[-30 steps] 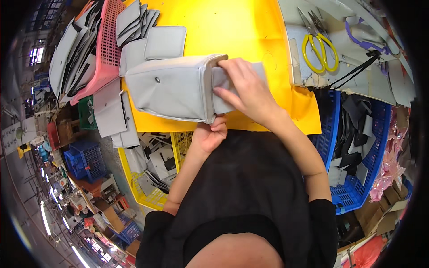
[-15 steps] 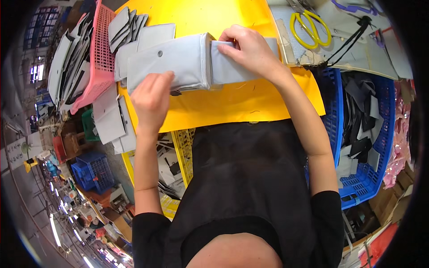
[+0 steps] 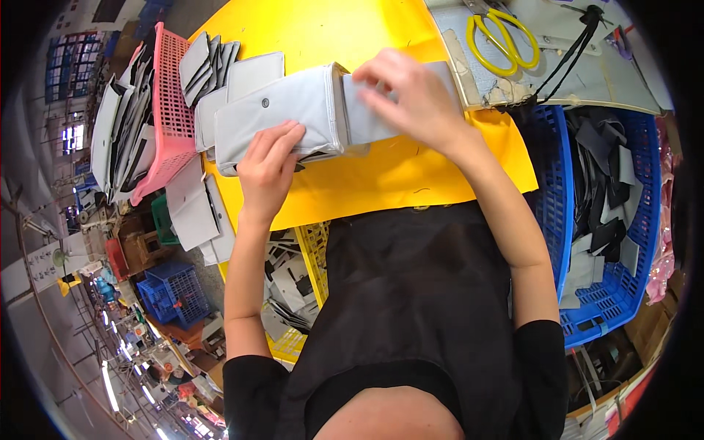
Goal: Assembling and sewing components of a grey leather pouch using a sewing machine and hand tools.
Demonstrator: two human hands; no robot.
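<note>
A light-grey pouch piece with a round metal snap lies on the yellow sheet, its right edge raised in stitched layers. My left hand has its fingers together over the near edge of this pouch piece; the thumb is hidden. To the right, partly under the raised edge, lies another grey piece. Over it hovers my right hand, smeared by motion, with thumb and fingers apart and nothing visible between them.
Grey panels are fanned at the far left beside a pink basket of pieces. Yellow-handled scissors rest on the machine table. A blue crate with scraps stands right, a yellow crate below the sheet.
My left hand has come down from above the pouch piece onto its near edge. My right hand's fingers have spread and come off the grey piece. The whole view has shifted slightly.
</note>
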